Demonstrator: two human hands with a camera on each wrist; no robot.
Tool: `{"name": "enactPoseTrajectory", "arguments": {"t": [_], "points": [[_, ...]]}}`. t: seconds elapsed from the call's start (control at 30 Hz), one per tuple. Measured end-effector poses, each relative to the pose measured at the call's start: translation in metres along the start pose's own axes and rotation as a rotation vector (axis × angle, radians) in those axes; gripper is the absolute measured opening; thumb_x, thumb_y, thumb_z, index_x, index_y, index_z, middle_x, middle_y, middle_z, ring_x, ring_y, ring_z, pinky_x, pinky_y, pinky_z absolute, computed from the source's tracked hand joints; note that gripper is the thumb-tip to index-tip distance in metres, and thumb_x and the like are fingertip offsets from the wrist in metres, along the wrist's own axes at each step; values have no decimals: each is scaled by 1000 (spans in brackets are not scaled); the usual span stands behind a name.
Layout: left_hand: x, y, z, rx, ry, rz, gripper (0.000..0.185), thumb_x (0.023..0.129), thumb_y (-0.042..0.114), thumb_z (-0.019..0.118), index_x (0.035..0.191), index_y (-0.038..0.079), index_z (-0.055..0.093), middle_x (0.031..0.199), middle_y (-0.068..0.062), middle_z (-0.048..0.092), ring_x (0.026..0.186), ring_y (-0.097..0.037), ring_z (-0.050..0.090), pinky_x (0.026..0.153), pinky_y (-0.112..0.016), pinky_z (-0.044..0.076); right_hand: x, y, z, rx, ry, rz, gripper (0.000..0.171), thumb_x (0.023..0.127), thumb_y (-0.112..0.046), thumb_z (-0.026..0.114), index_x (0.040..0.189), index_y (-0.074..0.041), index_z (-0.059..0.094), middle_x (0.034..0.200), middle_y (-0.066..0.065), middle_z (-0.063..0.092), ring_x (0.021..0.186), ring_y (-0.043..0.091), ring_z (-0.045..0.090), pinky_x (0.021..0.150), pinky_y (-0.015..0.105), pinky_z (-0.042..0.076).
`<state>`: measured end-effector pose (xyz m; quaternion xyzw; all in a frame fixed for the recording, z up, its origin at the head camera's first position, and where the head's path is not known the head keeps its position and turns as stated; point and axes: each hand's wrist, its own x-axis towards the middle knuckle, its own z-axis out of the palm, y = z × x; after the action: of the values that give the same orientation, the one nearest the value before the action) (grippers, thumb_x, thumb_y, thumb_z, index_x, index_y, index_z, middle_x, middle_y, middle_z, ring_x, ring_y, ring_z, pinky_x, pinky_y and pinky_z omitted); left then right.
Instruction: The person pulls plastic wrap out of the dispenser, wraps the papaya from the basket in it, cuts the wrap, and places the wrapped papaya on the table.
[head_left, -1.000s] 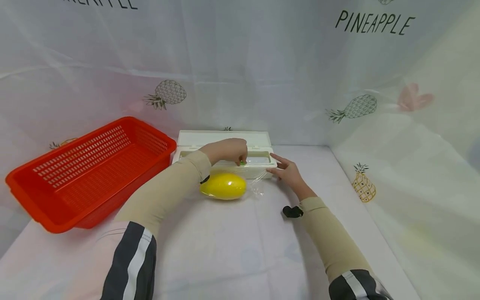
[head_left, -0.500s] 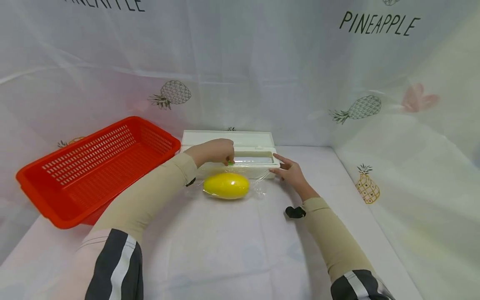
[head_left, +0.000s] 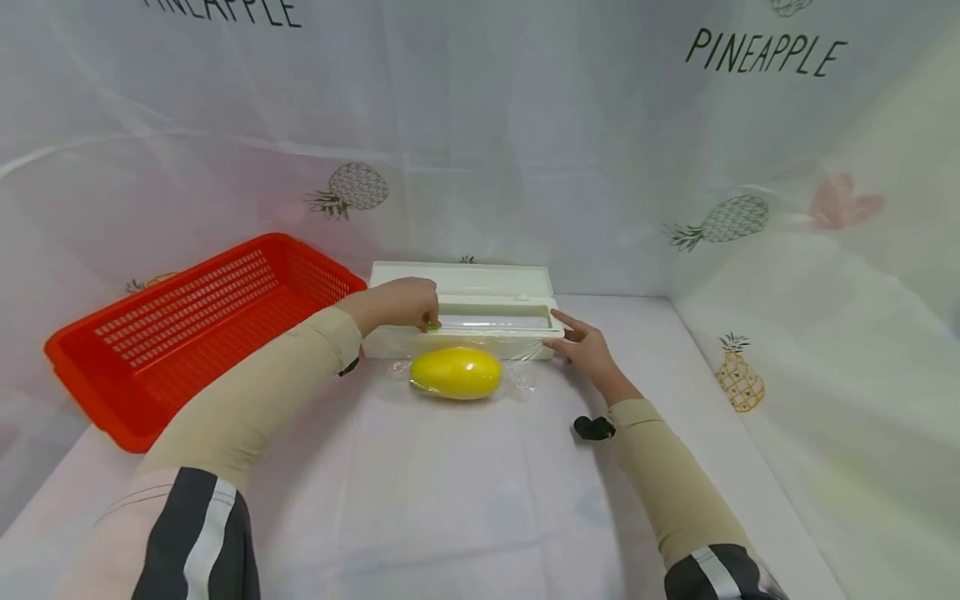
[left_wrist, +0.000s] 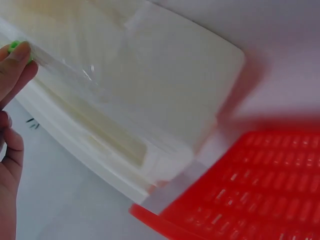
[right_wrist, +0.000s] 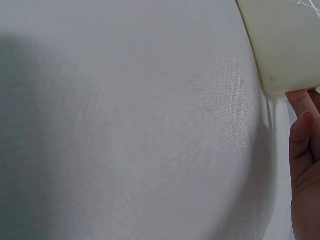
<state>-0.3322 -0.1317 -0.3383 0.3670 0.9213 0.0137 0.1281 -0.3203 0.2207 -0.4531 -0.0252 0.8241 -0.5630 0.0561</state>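
White cloth printed with pineapples lines the walls and covers the worktop point(head_left: 450, 500).

Cling-film dispenser point(head_left: 468, 312): long white box, lid open and leaning back, at the rear centre of the worktop. Long axis runs left to right, parallel to the back wall; open side faces the person.

Green slider point(head_left: 432, 326) on the front rail, pinched in the fingers point(left_wrist: 17, 52) of the left hand point(head_left: 397, 302). A second ago this hand was near the middle of the box; it has travelled leftward along the rail to the left part. Judgement: the cut across the film is mostly made, with a short stretch of rail left.

Right hand point(head_left: 587, 346): fingers straight, spread, pressed against the right end of the box, steadying it. Position unchanged over the last second. The wrist view shows a fingertip point(right_wrist: 300, 102) touching the box corner.

Film sheet point(head_left: 517, 367) drawn forward from the box, lying over a yellow mango-like fruit point(head_left: 456, 372) just in front. Fruit's long axis also left to right. It has not shifted.

Red slotted basket point(head_left: 195, 333) to the left, its near corner just beside the box's left end, angled toward the back.
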Motion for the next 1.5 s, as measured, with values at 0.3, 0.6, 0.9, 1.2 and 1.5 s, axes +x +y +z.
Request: {"name": "enactPoseTrajectory", "arguments": {"t": [0.3,0.6,0.9,1.2,1.5], "points": [[-17,-12,2,37,9,17,20,80,14,81,100,14,79,79,3,62,76,-18,52,78,-30,51,0,1,0,3,4,-6,71,78,-30,83,142,-32,52,128,15,61,63,12,48,55,23,43],[-33,-24,4,72,25,35,18,80,14,81,97,11,79,75,2,59,73,-18,49,70,-29,48,-1,1,1,-5,0,-23,71,79,-30,82,143,-30,51,130,16,60,72,15,52,56,23,44],[-46,-32,6,39,5,-60,14,81,17,80,94,13,79,84,-2,58,78,-20,53,75,-28,52,-1,1,0,-8,10,-11,71,79,-30,82,143,-31,51,128,16,61,68,15,50,55,23,43],[-58,-40,7,114,41,-32,16,80,15,81,95,12,79,87,-4,58,80,-21,54,75,-28,53,-2,0,-1,-44,9,9,72,79,-33,81,143,-34,49,130,15,60,65,13,49,58,24,44],[-73,-49,11,142,85,-23,6,80,9,81,85,11,79,88,-5,61,77,-21,51,70,-28,49,-2,1,-2,-26,12,-14,70,80,-31,81,143,-33,50,131,16,59,73,14,53,58,23,45]]}}
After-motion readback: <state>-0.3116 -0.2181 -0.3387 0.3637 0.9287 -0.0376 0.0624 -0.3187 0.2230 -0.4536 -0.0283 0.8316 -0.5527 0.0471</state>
